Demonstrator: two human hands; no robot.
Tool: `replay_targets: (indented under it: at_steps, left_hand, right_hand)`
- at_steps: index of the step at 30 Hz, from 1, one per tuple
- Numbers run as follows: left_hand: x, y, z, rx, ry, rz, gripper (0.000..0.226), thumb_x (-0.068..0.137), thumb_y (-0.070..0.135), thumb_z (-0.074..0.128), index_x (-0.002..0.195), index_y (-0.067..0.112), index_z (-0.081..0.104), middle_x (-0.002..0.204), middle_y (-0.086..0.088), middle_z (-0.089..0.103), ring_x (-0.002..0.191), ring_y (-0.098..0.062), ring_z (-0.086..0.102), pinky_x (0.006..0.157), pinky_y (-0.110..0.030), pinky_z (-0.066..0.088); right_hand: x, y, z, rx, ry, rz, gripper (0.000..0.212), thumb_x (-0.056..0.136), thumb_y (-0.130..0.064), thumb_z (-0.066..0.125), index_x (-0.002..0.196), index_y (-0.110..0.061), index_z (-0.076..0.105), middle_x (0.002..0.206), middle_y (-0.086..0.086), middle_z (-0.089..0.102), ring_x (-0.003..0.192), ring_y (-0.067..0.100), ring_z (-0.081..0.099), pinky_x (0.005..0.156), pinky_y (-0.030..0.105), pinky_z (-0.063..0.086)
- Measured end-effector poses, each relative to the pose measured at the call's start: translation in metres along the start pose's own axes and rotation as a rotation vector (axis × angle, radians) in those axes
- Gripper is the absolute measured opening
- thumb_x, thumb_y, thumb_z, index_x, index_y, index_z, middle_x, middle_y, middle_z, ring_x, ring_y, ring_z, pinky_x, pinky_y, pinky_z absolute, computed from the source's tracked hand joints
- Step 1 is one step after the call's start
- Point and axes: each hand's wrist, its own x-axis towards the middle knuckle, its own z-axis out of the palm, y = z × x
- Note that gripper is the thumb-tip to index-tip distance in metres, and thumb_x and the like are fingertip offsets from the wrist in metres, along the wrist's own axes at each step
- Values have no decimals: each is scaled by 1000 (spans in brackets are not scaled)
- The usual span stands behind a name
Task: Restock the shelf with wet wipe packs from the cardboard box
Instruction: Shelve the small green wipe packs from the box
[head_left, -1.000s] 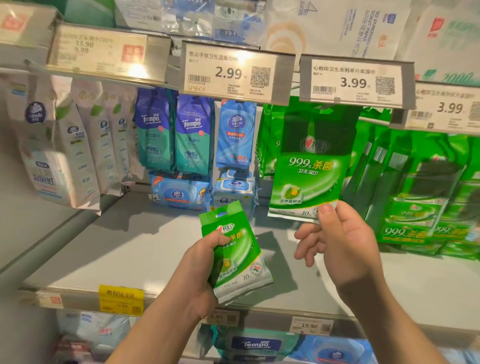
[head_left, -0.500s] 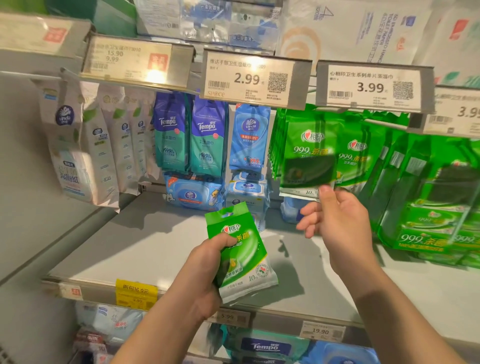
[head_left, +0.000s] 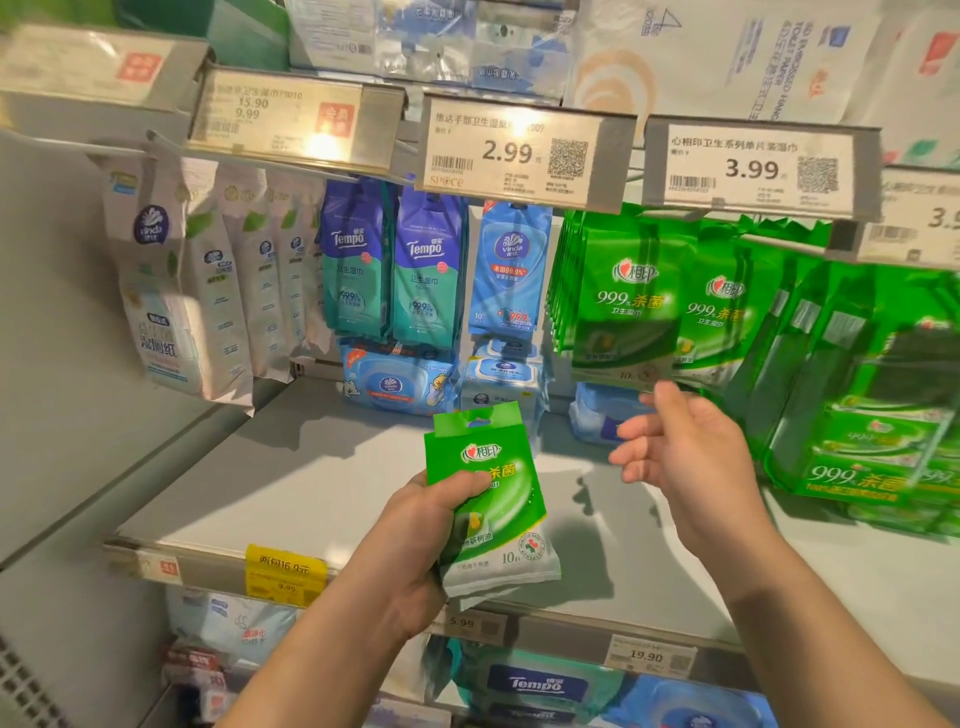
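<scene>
Progress: your right hand (head_left: 685, 457) has let go, fingers loose, its pack seemingly now hung on the green row (head_left: 631, 301), while your left hand (head_left: 415, 540) grips the next pack (head_left: 493, 499).

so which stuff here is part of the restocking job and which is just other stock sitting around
Part of the job:
- green wet wipe pack, gripped by the left hand
- hanging green packs under the 3.99 tag
- right hand, open just below them

Other stock:
- Tempo packs
- blue Vinda pack
- white Vinda packs
</scene>
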Motion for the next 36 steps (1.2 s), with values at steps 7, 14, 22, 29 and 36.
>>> replay_targets:
  at_steps: [7,14,22,29,36]
  left_hand:
    - [-7,-5,12,62,-90,81,34,89,8,71,123,5,65,106,-23,76,83,-36,77,65,-42,63]
    - [-12,-16,29,151,-158,133,21,89,7,73,109,6,73,106,-24,76,89,-39,76,74,-45,62]
    - [-5,-25,41,124,-92,63,25,97,18,63,120,10,67,105,-18,78,90,-35,76,76,-41,58]
    - [7,-29,43,171,-30,85,33,92,-3,59,121,11,64,103,-15,78,82,-30,76,60,-32,57]
    - [11,-26,46,185,-18,134,30,93,-2,62,119,11,66,101,-13,79,82,-29,75,75,-39,59]
  right_hand:
    - [-40,5,-11,-224,-248,207,44,102,-47,54,104,-3,61,63,7,63,47,23,54,41,27,35]
    - [-80,3,-14,-620,-554,176,37,93,-57,63,95,-20,68,49,-3,56,32,8,45,39,20,33]
    - [-76,18,-39,-513,-397,367,31,102,-49,54,112,-20,59,100,12,75,53,32,65,43,30,37]
    - [-77,20,-66,-222,-142,251,26,106,-34,51,104,-10,60,80,11,63,40,21,46,37,23,31]
    - [-76,1,-81,-233,52,-215,16,104,-16,52,90,-22,59,83,4,69,72,22,67,52,31,52]
